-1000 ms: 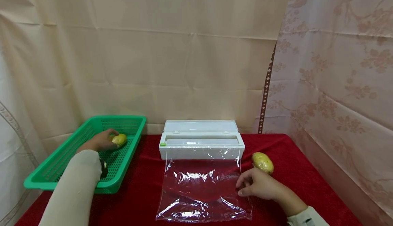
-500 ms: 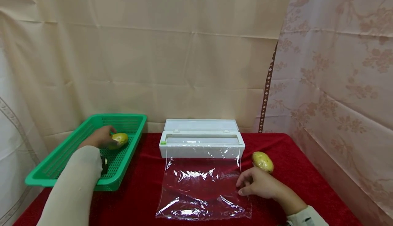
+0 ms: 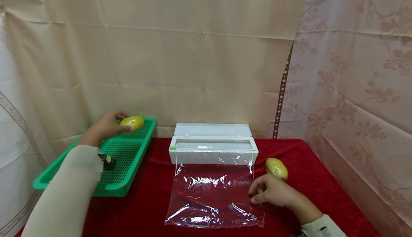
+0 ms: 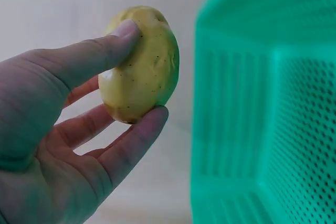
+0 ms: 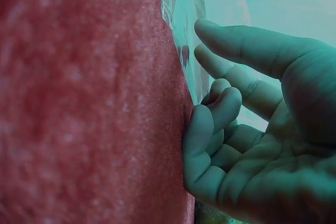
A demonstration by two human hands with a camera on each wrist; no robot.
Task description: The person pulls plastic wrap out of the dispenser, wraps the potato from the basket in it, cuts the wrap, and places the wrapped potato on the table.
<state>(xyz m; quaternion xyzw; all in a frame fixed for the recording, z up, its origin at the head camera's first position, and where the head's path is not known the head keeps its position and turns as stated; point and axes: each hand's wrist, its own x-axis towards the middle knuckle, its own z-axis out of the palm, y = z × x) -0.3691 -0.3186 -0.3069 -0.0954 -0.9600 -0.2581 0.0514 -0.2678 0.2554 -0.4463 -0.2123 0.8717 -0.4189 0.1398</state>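
My left hand (image 3: pixel 107 126) pinches a yellow potato (image 3: pixel 133 122) over the far part of the green basket (image 3: pixel 139 158). The left wrist view shows thumb and fingertips round the spotted potato (image 4: pixel 144 72), beside the basket wall (image 4: pixel 231 114). My right hand (image 3: pixel 273 192) rests on the red cloth at the right edge of a clear plastic film sheet (image 3: pixel 209 201), fingers loosely curled with nothing between them. Up close in the right wrist view, the film (image 5: pixel 186 30) lies just past the fingertips. A second potato (image 3: pixel 276 168), shiny as if wrapped, lies behind the right hand.
A white film dispenser (image 3: pixel 212 157) with its lid raised stands at the back middle, the film drawn out from it toward the front. Red cloth (image 3: pixel 312 179) covers the table. Beige curtains (image 3: pixel 202 58) hang close behind.
My left hand has lifted the potato up from inside the basket, to about the height of its far rim. The right hand and the film have stayed put.
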